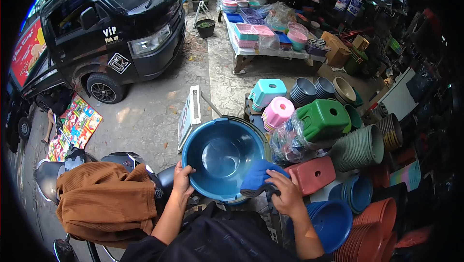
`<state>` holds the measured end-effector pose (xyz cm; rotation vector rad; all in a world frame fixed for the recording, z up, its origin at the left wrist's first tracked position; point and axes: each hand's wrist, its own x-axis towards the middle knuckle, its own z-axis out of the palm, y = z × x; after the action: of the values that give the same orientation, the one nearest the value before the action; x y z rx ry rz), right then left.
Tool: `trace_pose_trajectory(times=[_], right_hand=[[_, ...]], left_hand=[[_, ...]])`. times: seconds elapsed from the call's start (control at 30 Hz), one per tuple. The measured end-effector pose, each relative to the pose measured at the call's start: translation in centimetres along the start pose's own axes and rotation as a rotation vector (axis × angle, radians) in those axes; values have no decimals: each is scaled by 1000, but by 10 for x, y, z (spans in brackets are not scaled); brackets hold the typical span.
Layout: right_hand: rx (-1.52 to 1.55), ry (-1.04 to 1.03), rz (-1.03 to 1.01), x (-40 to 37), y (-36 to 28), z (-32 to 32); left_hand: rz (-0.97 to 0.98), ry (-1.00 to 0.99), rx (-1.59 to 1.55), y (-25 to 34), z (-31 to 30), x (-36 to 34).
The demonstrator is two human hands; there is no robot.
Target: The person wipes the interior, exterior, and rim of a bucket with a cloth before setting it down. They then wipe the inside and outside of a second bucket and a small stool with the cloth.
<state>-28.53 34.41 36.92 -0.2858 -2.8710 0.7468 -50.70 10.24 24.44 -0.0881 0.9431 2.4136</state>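
A large blue plastic basin (220,146) sits in front of me, on top of what looks like a stack of basins. My left hand (182,179) grips its near left rim, with the fingers curled over the edge. In my right hand (286,192) is a blue cloth (262,175) with a dark edge, over the basin's right rim. Close by that hand lies a red plastic stool (313,174). A white sign board (190,117) stands just behind the basin on the left.
A brown corduroy garment (106,199) drapes over a parked motorcycle (128,159) at left. Stacked green stools (324,119), grey-green pots (360,148) and blue basins (331,223) crowd the right. Beyond are a black pickup truck (116,29) and a table (240,52) of plastic baskets.
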Motion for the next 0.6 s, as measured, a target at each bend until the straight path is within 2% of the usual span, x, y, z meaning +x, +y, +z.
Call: trace_pose_trajectory(times=[0.07,0.13,0.2,0.3,0.43,0.57,0.6], right_hand=[[53,322,86,-8,13,-10],[770,729,245,-8,25,1],[965,955,226,-8,47,10],[1245,993,445,-4,46,34],[1645,703,399,7,27,44],[1636,731,378,13,3,38],[1490,781,332,14,-9,37]], left_hand=[[-21,12,-21,0,-4,0],[-39,29,-40,-1,-5,-2],[-60,22,-59,-2,-3,-4],[-79,25,-71,-4,11,-9],[-96,2,-43,-10,22,-15],[-68,56,-49,-20,18,-16],[-66,58,-51,-20,18,-16]])
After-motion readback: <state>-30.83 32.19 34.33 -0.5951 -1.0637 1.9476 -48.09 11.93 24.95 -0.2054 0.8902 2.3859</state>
